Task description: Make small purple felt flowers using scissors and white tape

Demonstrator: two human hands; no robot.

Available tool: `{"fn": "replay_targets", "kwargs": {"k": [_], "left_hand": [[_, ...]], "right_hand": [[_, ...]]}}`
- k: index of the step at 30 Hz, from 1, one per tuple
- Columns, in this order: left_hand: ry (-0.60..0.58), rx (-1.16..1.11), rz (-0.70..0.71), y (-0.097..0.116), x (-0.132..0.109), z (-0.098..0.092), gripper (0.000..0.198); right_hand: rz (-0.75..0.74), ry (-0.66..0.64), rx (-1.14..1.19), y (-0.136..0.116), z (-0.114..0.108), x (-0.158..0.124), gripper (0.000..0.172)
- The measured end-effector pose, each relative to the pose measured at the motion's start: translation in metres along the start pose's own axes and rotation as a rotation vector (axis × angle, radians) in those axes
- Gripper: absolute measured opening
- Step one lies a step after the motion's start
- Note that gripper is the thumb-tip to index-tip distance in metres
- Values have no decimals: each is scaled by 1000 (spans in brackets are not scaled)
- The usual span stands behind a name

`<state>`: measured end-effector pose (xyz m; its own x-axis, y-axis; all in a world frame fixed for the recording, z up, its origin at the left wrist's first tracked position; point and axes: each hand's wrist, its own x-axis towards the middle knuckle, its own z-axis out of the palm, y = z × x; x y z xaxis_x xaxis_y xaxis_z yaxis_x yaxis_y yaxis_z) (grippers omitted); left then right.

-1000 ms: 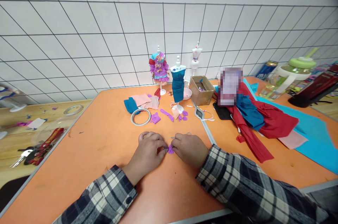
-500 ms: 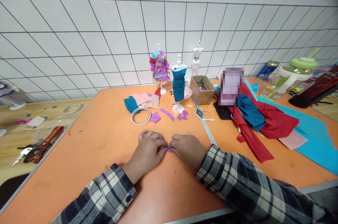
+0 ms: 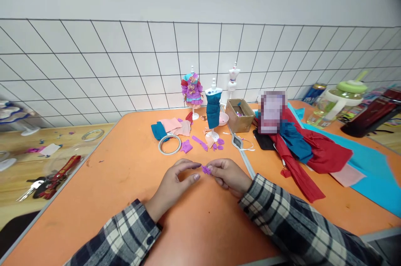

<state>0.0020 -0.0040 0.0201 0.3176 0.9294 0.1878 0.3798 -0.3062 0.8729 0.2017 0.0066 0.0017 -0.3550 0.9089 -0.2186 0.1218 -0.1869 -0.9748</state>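
Purple fabric scrap (image 3: 206, 169): small, crumpled, bright violet. Pinched at fingertips of right hand (image 3: 230, 174); left hand (image 3: 176, 181) just beside, fingers spread. Position: near-centre of orange table (image 3: 125, 182).

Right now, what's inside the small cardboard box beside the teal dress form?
A few small purple bits lie in the cardboard box. Its front wall hides the near part of its floor.

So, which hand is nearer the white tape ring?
Left. The left hand is just short of the tape ring; the right hand, pinching a purple scrap, is farther right.
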Motion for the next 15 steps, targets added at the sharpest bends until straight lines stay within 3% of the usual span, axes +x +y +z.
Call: {"fn": "replay_targets", "kwargs": {"k": [3,6,11,15], "left_hand": [[8,-148,-61,3,-1,4,24],[42,-234,-152,5,-2,9,21],[81,-328,-242,4,-2,9,21],[50,-279,-265,4,-1,7,21]], "right_hand": [[101,-75,304,0,5,-1,37],[122,-116,385,-1,12,-3,39],[138,-78,351,0,12,-2,38],[-20,35,200,1,9,-1,42]]}}
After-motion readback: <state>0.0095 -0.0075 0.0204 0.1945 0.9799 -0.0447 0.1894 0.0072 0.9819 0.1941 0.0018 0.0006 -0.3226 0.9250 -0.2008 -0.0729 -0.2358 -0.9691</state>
